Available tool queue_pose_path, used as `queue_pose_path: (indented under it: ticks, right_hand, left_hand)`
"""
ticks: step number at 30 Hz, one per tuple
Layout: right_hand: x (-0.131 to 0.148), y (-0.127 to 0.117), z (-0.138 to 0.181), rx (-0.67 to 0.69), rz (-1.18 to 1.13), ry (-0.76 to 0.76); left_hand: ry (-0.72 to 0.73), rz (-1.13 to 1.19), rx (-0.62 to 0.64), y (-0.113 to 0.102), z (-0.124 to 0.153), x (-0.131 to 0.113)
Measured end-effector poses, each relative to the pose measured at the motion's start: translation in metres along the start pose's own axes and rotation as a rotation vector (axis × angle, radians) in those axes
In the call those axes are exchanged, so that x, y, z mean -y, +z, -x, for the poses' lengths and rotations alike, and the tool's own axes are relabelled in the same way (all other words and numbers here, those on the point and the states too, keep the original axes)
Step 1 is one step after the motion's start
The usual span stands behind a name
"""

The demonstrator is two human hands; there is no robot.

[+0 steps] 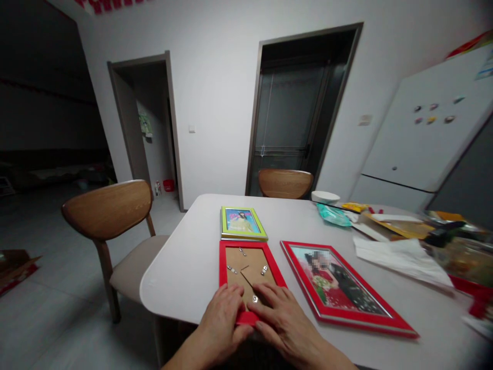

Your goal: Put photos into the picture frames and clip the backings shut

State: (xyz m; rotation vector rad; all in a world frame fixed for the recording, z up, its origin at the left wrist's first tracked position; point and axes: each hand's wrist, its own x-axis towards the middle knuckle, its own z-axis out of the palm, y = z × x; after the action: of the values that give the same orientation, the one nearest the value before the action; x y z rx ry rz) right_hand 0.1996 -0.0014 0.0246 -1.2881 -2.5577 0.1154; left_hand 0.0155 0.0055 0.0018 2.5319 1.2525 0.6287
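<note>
A red picture frame (223, 263) lies face down on the table, its brown backing board (236, 259) upward. Small metal turn clips (231, 269) sit along the edges of the board, and a thin dark stand or slot line (246, 278) shows at its middle. My left hand (220, 319) holds the frame's near left corner, fingers on top and thumb at the near edge. Across from it, my right hand (287, 321) grips the near right part, its fingers reaching over the backing. The fingers partly hide the near end of the frame.
Behind it lies a yellow-green picture frame (244, 238); to the right, a red picture frame with a photo (314, 303). White paper (400, 262), a teal packet (333, 215) and a white bowl (325, 197) crowd the table's right side. Wooden chairs (110, 210) stand around.
</note>
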Motion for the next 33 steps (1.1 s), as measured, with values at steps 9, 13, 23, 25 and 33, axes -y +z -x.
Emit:
queue_pose_path:
  ticks: [9,13,23,25,33]
  right_hand:
    - [-0.016,0.000,-0.003,-0.034,-0.082,0.056]
    - [-0.040,0.006,-0.022,-0.096,0.011,0.245]
    - [-0.047,0.011,-0.036,-0.122,-0.023,0.331]
    - [-0.046,0.010,-0.032,-0.115,-0.028,0.324]
    - [-0.022,0.005,-0.055,-0.102,-0.067,0.142]
  left_hand:
    - [-0.014,0.052,0.001,-0.002,0.001,0.005]
    - [-0.041,0.054,0.017,-0.003,0.001,0.006]
    - [-0.048,0.057,-0.013,-0.001,-0.002,0.002]
    - [-0.044,0.050,-0.021,0.000,-0.001,0.003]
    - [-0.046,0.054,0.006,0.002,0.001,0.001]
